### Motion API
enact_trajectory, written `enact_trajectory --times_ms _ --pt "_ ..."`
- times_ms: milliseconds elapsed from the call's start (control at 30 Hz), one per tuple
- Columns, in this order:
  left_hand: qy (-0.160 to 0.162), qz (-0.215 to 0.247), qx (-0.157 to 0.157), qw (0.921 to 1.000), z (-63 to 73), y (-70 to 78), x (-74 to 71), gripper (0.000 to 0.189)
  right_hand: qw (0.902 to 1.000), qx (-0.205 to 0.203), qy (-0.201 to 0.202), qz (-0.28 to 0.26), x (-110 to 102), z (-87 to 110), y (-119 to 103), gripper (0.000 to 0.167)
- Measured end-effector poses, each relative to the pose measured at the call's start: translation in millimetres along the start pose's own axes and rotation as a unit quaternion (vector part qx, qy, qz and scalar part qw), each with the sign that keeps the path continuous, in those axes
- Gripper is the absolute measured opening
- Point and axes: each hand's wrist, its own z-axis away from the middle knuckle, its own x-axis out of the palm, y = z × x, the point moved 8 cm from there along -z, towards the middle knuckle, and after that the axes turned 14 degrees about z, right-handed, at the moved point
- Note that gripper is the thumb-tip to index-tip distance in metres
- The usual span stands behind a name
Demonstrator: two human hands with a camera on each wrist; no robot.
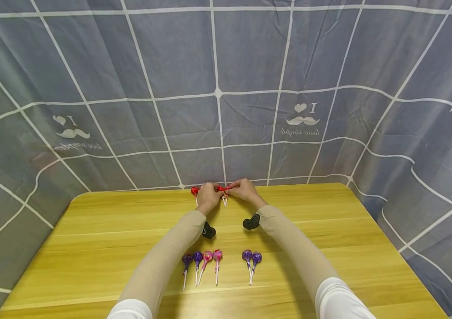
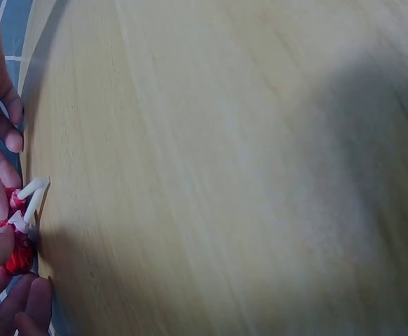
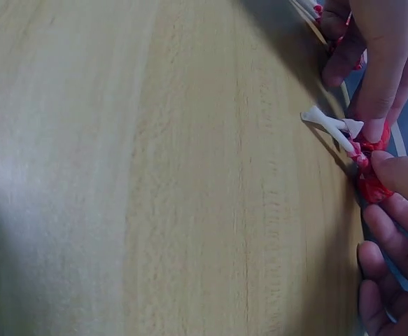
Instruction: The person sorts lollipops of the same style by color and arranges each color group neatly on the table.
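At the table's far edge, my left hand (image 1: 208, 196) and right hand (image 1: 244, 190) meet over two red-wrapped lollipops (image 1: 220, 188), whose white sticks cross toward me. In the left wrist view, the left thumb and fingers hold the lower red lollipop (image 2: 19, 257). The right thumb and forefinger pinch the other red lollipop (image 3: 373, 186), seen in the right wrist view. Another red lollipop (image 1: 195, 191) lies just left of the left hand, partly covered by it. Fingers hide parts of the wrappers.
Nearer me lie two purple lollipops and two pink lollipops (image 1: 217, 254) in a row. Right of them, two more purple lollipops (image 1: 256, 257) have crossed sticks. A grey checked curtain (image 1: 249, 133) hangs behind the wooden table (image 1: 110, 248). Black wrist cameras (image 1: 251, 222) hang under both wrists.
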Motion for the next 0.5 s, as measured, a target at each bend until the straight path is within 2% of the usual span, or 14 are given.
enact_trajectory --times_ms 500 --pt "0.008 0.004 -0.006 0.9999 0.5 -1.0 -1.3 0.027 1.0 -0.004 0.008 0.001 1.2 -0.9 1.3 0.028"
